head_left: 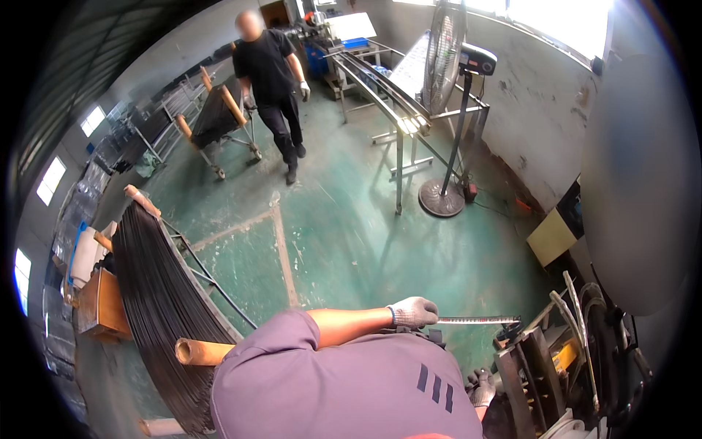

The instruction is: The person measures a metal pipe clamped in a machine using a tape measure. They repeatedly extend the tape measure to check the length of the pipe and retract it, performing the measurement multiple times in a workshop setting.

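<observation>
Beside the bundle of dark rods (161, 293), the left hand (413, 312) is closed around a tape measure (479, 320) - its blade reaches right to the machine (534, 373). This looks like the measuring step. The right hand (482, 388) is low by the machine and its grip cannot be told - next, hold the blade steady to read it.

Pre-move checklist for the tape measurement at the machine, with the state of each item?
1. Left hand grips the tape: ok, gloved fingers closed on it.
2. Tape drawn out straight to the machine: ok.
3. Tape tip seated on the machine: cannot tell, too small.
4. Right hand away from machine parts: cannot tell, partly hidden.
5. Other person out of the way: ok, far across the floor.
6. Rod bundle on its cart: ok, lying beside the left arm.
</observation>
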Action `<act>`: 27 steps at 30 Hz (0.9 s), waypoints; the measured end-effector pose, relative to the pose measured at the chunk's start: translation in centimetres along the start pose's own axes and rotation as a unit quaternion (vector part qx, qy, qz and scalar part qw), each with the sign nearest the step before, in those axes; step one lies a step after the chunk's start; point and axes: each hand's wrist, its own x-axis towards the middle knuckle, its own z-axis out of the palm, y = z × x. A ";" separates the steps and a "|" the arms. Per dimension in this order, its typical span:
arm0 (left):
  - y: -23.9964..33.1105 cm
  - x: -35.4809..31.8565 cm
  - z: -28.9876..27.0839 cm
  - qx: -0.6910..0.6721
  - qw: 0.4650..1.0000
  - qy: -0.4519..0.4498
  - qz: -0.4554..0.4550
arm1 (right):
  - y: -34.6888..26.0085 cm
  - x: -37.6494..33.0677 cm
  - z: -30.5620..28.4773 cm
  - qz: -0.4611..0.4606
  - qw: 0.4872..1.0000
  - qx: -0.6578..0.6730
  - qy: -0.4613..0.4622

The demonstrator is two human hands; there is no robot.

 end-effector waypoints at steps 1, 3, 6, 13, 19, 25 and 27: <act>0.3 -0.4 -0.5 0.001 1.000 0.005 -0.002 | -1.3 -1.1 2.1 -0.013 1.000 0.018 0.015; 1.2 0.7 0.4 -0.008 1.000 0.001 0.005 | -4.7 -2.8 3.0 -0.011 0.998 0.043 0.035; 0.1 1.6 1.7 -0.005 1.000 -0.017 -0.005 | -3.1 -3.7 1.5 0.026 0.996 0.069 0.048; -0.1 3.0 3.0 0.031 0.999 -0.036 0.011 | -4.8 -8.8 5.7 0.012 0.994 0.081 0.075; 4.0 2.0 3.3 0.114 0.988 -0.100 0.025 | -8.8 -13.4 8.6 -0.071 0.996 0.032 0.035; 10.6 2.4 4.3 0.155 0.977 -0.117 0.089 | -14.6 -16.7 11.9 -0.250 0.966 0.041 0.043; 12.8 3.4 4.4 0.172 0.974 -0.104 0.106 | -17.3 -16.7 12.4 -0.285 0.953 0.046 0.098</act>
